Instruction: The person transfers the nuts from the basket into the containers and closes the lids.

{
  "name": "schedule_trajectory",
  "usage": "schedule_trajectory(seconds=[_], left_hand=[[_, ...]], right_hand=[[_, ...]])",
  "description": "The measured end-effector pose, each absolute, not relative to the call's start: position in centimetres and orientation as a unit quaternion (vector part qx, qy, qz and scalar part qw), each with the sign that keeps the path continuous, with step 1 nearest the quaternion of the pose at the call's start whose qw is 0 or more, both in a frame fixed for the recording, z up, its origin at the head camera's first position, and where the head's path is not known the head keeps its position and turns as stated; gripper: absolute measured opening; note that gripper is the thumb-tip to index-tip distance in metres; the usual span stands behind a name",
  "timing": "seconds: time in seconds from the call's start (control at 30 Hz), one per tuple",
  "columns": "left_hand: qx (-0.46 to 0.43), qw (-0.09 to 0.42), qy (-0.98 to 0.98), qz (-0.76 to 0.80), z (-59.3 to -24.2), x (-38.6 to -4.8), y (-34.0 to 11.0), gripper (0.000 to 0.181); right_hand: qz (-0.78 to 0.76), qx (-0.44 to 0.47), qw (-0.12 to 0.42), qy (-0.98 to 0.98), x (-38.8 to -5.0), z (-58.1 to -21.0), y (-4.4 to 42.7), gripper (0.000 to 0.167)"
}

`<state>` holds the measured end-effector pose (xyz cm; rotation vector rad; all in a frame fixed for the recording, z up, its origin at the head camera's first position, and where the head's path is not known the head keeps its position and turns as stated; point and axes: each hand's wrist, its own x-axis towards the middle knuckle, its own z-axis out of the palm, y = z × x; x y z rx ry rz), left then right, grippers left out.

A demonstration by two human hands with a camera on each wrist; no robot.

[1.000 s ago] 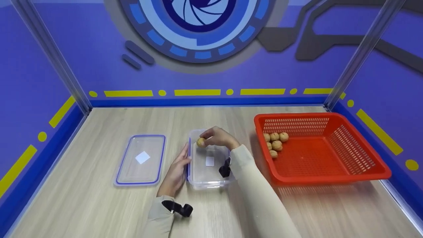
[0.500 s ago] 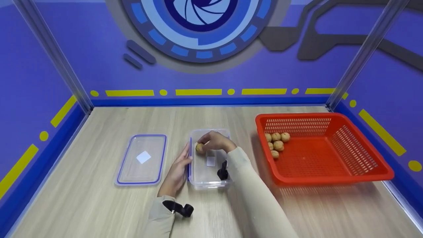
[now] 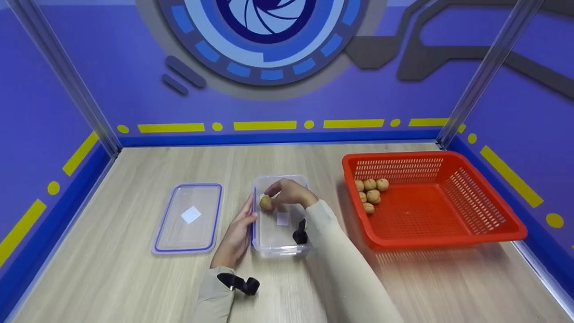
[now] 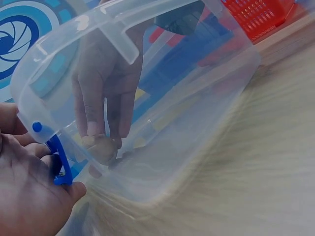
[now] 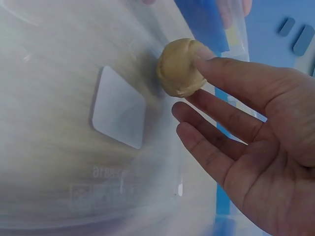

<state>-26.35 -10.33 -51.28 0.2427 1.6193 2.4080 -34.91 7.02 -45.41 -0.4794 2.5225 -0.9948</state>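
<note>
In the head view, a clear plastic box (image 3: 282, 237) with blue side clips stands in the middle of the table. My right hand (image 3: 289, 193) reaches into it from the right. Its thumb and index finger pinch a walnut (image 5: 179, 68) low down near the far left corner, while the other fingers are loosely bent. Through the box wall, the left wrist view shows the same walnut (image 4: 102, 149) under the fingertips. My left hand (image 3: 236, 233) rests against the box's left side with its fingers fairly straight, beside a blue clip (image 4: 61, 160).
A red plastic basket (image 3: 430, 242) stands on the right, with several walnuts (image 3: 373, 196) grouped at its left wall. To the left, a clear lid (image 3: 188, 233) with a blue seal lies flat on the table. Printed panels enclose the table's back and sides.
My right hand has lowered the walnut into the box and slightly leftward, toward the far left corner. The left hand stays at the box's side. The head view shifts slightly.
</note>
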Motion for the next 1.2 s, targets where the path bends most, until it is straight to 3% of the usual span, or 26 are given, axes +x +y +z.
schedule_trajectory(seconds=[0.57, 1.2], left_hand=[[0.08, 0.117, 0.568, 0.811, -51.3, -26.3, -10.3, 0.064], [0.068, 0.114, 0.578, 0.805, -51.2, -26.2, -10.4, 0.065]], right_hand=[[-0.362, -0.235, 0.146, 0.89, -35.0, -41.4, 9.2, 0.041], [-0.362, -0.227, 0.115, 0.897, -35.2, -37.1, 15.6, 0.044]])
